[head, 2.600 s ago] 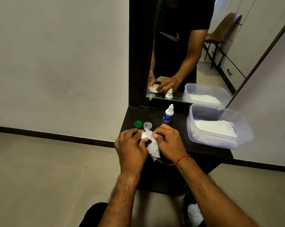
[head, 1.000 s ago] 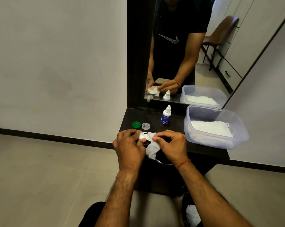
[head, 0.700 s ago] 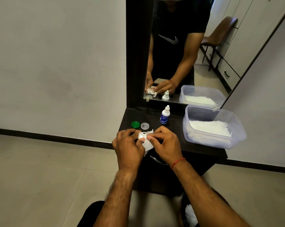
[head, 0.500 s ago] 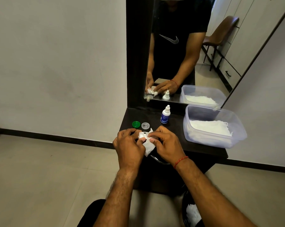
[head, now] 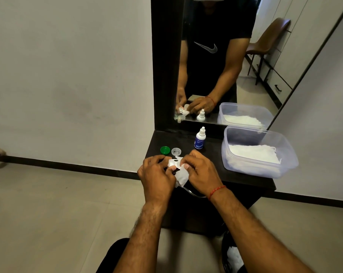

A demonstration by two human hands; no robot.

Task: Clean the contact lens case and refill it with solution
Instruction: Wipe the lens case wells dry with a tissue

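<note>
A tall mirror (head: 216,56) stands against the wall above a dark shelf (head: 212,146) and reflects the person's torso and both hands. On the right side of the shelf sits a clear plastic tub (head: 284,166) with a layer of white wipes (head: 253,155) in its bottom. Over the shelf's front edge the left hand (head: 156,174) and the right hand (head: 201,172) meet, fingers curled, both pinching a crumpled white tissue (head: 180,175) whose loose end hangs down between them. The contact lens case lies somewhere inside that tissue between the fingertips and cannot be made out clearly. A red thread bracelet (head: 216,191) circles the right wrist. Behind the hands a small solution bottle (head: 200,138) with a blue label stands upright and capped. To its left, just beyond the left hand, a green cap (head: 165,150) and a clear cap (head: 176,151) lie side by side on the shelf.
</note>
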